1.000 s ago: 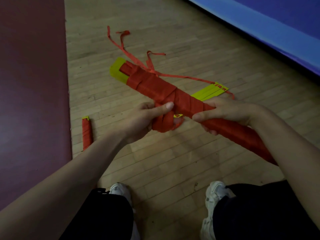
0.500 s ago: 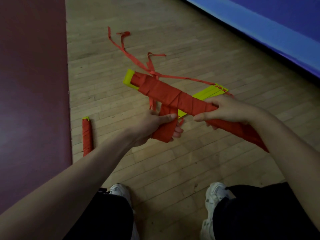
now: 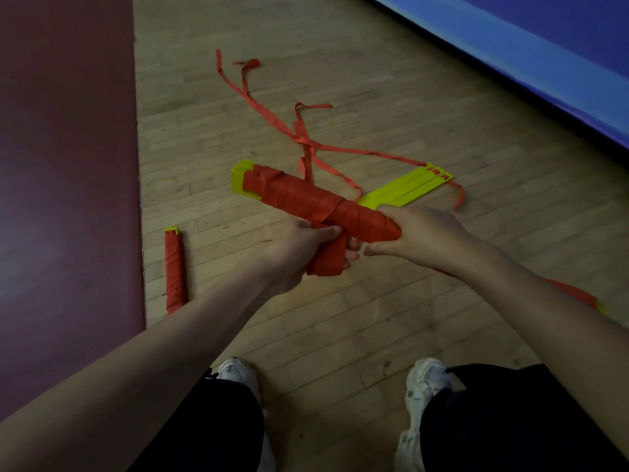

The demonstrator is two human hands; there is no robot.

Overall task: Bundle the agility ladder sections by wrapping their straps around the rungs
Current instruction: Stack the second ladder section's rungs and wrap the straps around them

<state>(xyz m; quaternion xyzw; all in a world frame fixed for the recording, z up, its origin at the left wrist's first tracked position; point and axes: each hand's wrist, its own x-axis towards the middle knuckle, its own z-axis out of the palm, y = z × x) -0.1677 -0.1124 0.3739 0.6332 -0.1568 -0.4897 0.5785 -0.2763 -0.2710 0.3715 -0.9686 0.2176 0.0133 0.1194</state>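
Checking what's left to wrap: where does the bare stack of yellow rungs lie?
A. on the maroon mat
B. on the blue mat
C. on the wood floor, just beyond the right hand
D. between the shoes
C: the yellow rungs lie flat on the wood floor just beyond the right hand, with loose red straps trailing from them.

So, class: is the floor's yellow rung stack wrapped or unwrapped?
Unwrapped: the rung stack lies bare, its red straps trailing loose.
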